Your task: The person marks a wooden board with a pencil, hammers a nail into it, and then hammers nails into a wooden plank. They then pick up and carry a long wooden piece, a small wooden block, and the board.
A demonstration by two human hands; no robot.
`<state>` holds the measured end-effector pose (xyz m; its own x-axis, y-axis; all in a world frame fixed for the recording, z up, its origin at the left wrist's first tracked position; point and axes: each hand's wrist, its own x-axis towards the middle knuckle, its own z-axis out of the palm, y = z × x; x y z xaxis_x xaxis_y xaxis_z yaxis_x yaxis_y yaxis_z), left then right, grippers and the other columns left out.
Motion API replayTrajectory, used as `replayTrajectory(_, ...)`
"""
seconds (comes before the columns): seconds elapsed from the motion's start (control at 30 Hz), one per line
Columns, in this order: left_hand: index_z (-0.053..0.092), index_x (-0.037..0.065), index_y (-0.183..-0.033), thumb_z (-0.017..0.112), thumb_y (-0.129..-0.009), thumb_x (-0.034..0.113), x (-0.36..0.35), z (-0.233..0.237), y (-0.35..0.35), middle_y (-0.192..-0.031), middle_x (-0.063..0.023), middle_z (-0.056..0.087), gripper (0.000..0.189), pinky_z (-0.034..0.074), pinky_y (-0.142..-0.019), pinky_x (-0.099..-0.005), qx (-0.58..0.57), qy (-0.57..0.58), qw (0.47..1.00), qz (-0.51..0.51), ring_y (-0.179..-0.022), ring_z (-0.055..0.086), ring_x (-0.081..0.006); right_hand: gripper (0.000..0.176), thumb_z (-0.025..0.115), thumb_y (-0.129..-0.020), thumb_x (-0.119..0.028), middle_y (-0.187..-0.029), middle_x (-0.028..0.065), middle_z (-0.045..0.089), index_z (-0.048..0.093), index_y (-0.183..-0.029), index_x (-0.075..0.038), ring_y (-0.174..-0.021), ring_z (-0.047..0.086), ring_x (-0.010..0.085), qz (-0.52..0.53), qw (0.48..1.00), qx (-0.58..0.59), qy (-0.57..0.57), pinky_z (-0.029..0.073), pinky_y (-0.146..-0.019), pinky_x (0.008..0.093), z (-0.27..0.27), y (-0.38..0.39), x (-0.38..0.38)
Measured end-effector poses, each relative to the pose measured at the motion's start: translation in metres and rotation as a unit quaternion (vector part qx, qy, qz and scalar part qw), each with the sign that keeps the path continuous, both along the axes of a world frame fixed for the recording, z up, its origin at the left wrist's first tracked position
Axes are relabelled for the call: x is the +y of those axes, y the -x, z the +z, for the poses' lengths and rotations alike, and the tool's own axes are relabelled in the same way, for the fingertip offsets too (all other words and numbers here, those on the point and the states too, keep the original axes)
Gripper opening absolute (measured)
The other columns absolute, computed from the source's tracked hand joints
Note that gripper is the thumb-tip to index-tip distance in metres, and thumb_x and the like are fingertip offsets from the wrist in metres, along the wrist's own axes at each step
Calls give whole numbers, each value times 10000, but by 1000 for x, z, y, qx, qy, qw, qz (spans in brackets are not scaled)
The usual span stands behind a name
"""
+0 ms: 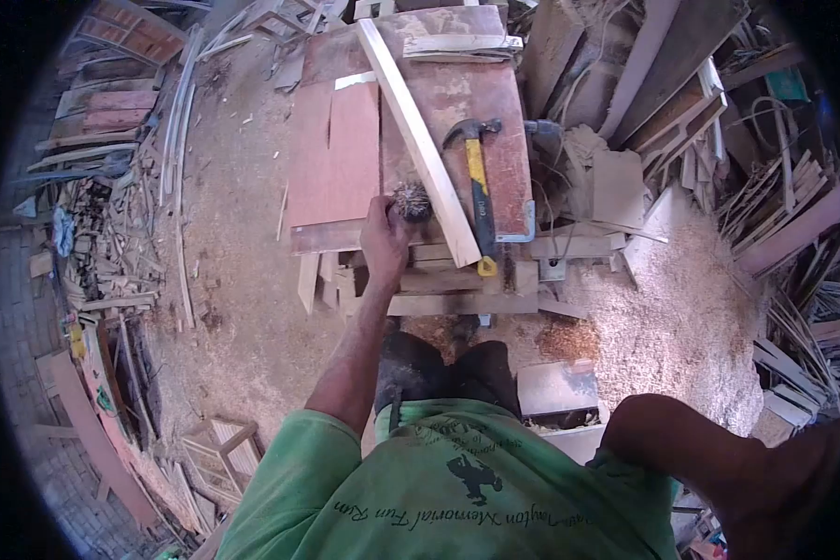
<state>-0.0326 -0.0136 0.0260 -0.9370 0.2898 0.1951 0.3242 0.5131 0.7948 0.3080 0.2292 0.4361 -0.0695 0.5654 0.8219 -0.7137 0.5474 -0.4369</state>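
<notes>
My left hand (385,241) is at the front edge of the worktable, its fingers drawn together against the left side of a round container of nails (411,201). Whatever those fingers pinch is too small to make out. A claw hammer (477,177) with a yellow and black handle lies to the right, its head away from me. Between container and hammer, a pale wooden strip (420,140) slants across the table. Left of it rests a flat reddish board (338,154). My right hand (798,476) is raised on a bent arm at the lower right, dark, its fingers indistinct.
The worktable (448,89) also bears short wood pieces (462,45) at its far end and a blue-grey metal clamp (530,224) at its right corner. Scrap wood (112,252) is piled at left, with boards (681,75) leaning at right. Sawdust (681,308) covers the floor.
</notes>
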Motion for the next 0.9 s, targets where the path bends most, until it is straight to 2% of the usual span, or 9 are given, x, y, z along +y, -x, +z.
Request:
replayTrajectory(0.23, 694, 6, -1116, 567, -1034, 43, -13, -25, 0, -879, -186, 712, 156, 547, -715, -410, -174, -83, 981, 28, -760, 695, -242, 256, 785, -964, -200, -1026, 76, 708, 723, -1099, 9, -827, 644, 158, -175, 973, -94, -118, 536, -761, 297, -12, 61, -8)
replayTrajectory(0.27, 698, -9, -1118, 580, -1037, 61, -10, -27, 2, -872, -159, 714, 160, 547, -686, -381, -210, -96, 973, 28, -718, 670, -185, 259, 785, -963, -199, -1030, 78, 713, 725, -1105, 10, -831, 650, 158, -485, 799, -241, -262, 540, -764, 297, -23, 69, 3)
replayTrajectory(0.3, 704, -5, -1141, 583, -1042, 55, -3, -35, 5, -878, -134, 713, 167, 544, -697, -359, -216, -134, 967, 29, -743, 664, -162, 263, 785, -962, -198, -1034, 81, 718, 728, -1111, 11, -834, 656, 159, -583, 682, -288, -333, 545, -766, 296, -42, 89, 2)
replayTrajectory(0.33, 709, 0, -1163, 585, -1047, 49, 4, -47, 7, -885, -110, 713, 177, 541, -708, -337, -223, -172, 959, 28, -768, 659, -139, 266, 785, -961, -196, -1038, 83, 723, 730, -1117, 12, -838, 662, 159, -507, 722, -360, -304, 550, -769, 295, -65, 115, -3)
replayTrajectory(0.37, 714, 4, -1186, 588, -1053, 43, 12, -55, 8, -891, -85, 713, 188, 538, -719, -315, -231, -209, 950, 28, -794, 653, -116, 212, 735, -1006, -186, -1016, 68, 740, 732, -1113, -3, -783, 645, 134, -266, 871, -410, -54, 514, -701, 277, -105, 159, -26)
replayTrajectory(0.4, 731, 20, -1193, 610, -1032, 34, 19, -50, 9, -931, -124, 734, 202, 562, -738, -359, -143, -141, 979, 29, -820, 698, -192, 174, 684, -1052, -175, -994, 53, 757, 733, -1110, -19, -727, 628, 110, 16, 892, -403, 201, 478, -634, 258, -144, 196, -41)
replayTrajectory(0.47, 709, 13, -1139, 635, -992, 29, 24, -34, 18, -951, -164, 719, 166, 551, -776, -434, -14, -97, 995, -25, -867, 691, -318, 174, 714, -1039, -192, -967, 37, 738, 754, -1120, -43, -752, 623, 84, 62, 796, -545, 255, 494, -659, 251, -216, 230, -40)
replayTrajectory(0.67, 692, 65, -1168, 674, -859, 0, -3, 2, 39, -1082, -156, 649, 316, 554, -855, -501, 3, 23, 989, -148, -1029, 658, -396, 381, 794, -964, -304, -982, 185, 730, 699, -1171, 1, -859, 711, 328, -92, 670, -734, 62, 563, -791, 440, -437, 255, -25)
replayTrajectory(0.9, 677, 59, -1309, 659, -859, -28, -46, -14, 97, -1151, -173, 619, 460, 563, -875, -490, -30, -40, 987, -154, -1074, 654, -377, 480, 859, -811, -339, -1047, 206, 739, 670, -1148, -54, -987, 731, 393, -229, 576, -784, 22, 556, -867, 492, -462, 291, -48)
